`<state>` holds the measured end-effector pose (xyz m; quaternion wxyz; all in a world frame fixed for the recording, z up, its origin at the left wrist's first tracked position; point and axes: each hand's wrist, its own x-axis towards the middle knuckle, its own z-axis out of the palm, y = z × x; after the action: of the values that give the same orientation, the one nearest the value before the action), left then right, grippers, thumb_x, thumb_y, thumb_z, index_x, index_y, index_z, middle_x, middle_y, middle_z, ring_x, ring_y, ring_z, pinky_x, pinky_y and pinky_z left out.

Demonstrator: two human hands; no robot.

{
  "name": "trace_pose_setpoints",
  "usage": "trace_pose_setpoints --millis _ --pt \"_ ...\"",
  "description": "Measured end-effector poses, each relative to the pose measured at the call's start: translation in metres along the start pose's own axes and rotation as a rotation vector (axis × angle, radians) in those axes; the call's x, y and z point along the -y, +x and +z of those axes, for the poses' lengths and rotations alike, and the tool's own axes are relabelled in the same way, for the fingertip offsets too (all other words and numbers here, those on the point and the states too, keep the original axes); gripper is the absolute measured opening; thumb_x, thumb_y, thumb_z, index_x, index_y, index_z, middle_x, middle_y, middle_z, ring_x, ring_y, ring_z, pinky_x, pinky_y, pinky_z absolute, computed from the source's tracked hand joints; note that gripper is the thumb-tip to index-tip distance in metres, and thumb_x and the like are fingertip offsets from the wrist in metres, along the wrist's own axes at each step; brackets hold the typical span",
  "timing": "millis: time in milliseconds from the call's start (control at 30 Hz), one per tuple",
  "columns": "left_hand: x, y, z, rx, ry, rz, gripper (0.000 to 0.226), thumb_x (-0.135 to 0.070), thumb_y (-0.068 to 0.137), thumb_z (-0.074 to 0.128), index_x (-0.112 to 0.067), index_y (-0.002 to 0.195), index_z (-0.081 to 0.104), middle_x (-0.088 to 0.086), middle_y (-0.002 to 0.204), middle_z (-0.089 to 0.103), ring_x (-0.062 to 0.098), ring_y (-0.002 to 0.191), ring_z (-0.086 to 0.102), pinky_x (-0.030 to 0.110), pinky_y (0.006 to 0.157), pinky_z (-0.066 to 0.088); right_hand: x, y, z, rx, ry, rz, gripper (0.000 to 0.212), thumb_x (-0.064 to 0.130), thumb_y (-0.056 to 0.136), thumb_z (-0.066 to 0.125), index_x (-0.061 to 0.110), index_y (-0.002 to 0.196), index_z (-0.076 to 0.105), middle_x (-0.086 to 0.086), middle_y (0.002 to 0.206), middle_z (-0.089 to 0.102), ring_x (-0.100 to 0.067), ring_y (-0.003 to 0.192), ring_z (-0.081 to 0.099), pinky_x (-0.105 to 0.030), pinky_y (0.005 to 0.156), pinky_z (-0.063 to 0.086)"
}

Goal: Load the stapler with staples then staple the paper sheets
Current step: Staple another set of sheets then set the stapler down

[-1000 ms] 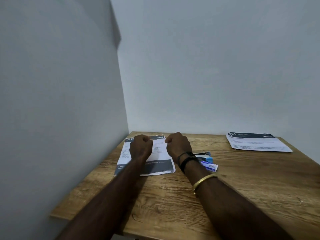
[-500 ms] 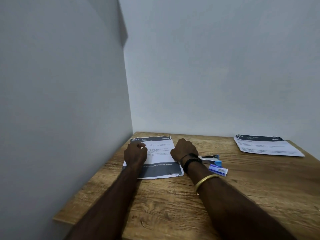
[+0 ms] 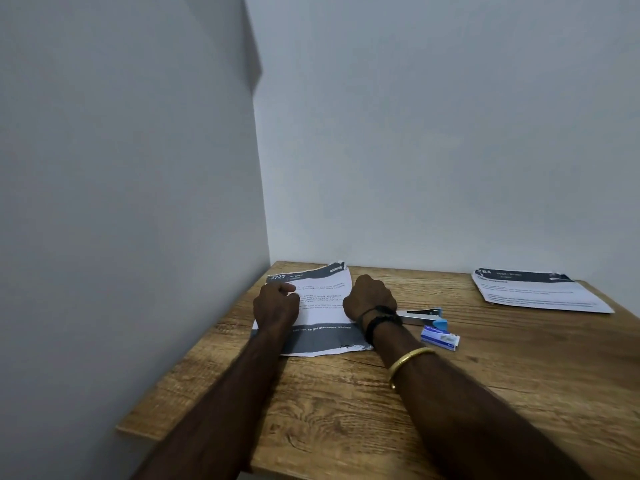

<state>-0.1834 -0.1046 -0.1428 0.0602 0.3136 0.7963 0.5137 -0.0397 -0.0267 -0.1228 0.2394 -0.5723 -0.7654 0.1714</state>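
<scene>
A stack of printed paper sheets (image 3: 322,306) with dark header and footer bands lies flat at the table's back left corner. My left hand (image 3: 275,304) rests on its left edge with the fingers curled and one fingertip on the page. At the sheets' right edge sits my right hand (image 3: 369,297), closed in a fist. Just right of that wrist lies a silver stapler (image 3: 420,315) with a blue end, its near part hidden by the wrist. A small blue and white staple box (image 3: 440,337) lies in front of the stapler.
A second stack of printed sheets (image 3: 536,292) lies at the back right of the wooden table (image 3: 346,410). Grey walls close in the table at the left and the back. Bare wood lies between the two stacks and toward the front edge.
Both fists have moved apart from the middle of the sheets to their left and right edges. The view has shifted a little to the left.
</scene>
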Motion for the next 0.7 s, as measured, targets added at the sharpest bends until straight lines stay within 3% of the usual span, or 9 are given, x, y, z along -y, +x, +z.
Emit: trace_pose_setpoints --millis 200,400,500,600,700 --pt "0.000 -0.001 0.001 -0.018 -0.069 0.027 0.025 -0.014 0.085 0.070 -0.016 0.109 0.078 0.007 0.117 0.076 0.027 0.114 0.067 0.033 0.102 0.047 -0.006 0.003 -0.008 -0.042 0.132 0.076 0.031 0.020 0.090 0.059 0.008 0.119 0.064 -0.017 0.128 0.064 -0.039 0.118 0.062 -0.037 0.091 0.052" --pt "-0.011 -0.005 0.006 -0.064 -0.232 0.088 0.021 -0.013 0.085 0.072 -0.015 0.106 0.078 0.006 0.109 0.078 0.021 0.106 0.070 0.023 0.092 0.043 -0.022 0.013 -0.032 -0.052 0.339 0.193 0.026 0.014 0.092 0.057 0.001 0.111 0.071 -0.020 0.124 0.069 -0.038 0.118 0.063 -0.031 0.088 0.050" --pt "-0.016 -0.005 0.010 -0.053 -0.250 0.104 0.020 -0.016 0.085 0.074 -0.017 0.105 0.078 0.005 0.109 0.078 0.021 0.106 0.070 0.024 0.092 0.044 -0.040 0.015 -0.047 -0.049 0.404 0.171 0.027 0.011 0.094 0.053 -0.001 0.112 0.071 -0.019 0.123 0.069 -0.037 0.118 0.062 -0.032 0.090 0.050" --pt "-0.024 -0.005 0.017 -0.021 -0.245 0.104 0.015 -0.021 0.085 0.075 -0.022 0.100 0.078 0.004 0.113 0.077 0.022 0.109 0.069 0.029 0.099 0.048 -0.061 0.015 -0.059 -0.100 0.510 0.135 0.020 0.010 0.090 0.058 0.000 0.092 0.075 -0.016 0.103 0.074 -0.038 0.107 0.066 -0.039 0.092 0.052" --pt "-0.034 -0.008 0.030 0.043 -0.313 0.059 0.007 -0.023 0.085 0.076 -0.030 0.087 0.074 0.001 0.117 0.074 0.024 0.113 0.067 0.037 0.104 0.050 -0.085 0.014 -0.073 -0.158 0.611 0.130 0.016 0.011 0.085 0.065 0.004 0.088 0.079 -0.016 0.101 0.077 -0.037 0.103 0.068 -0.043 0.094 0.055"
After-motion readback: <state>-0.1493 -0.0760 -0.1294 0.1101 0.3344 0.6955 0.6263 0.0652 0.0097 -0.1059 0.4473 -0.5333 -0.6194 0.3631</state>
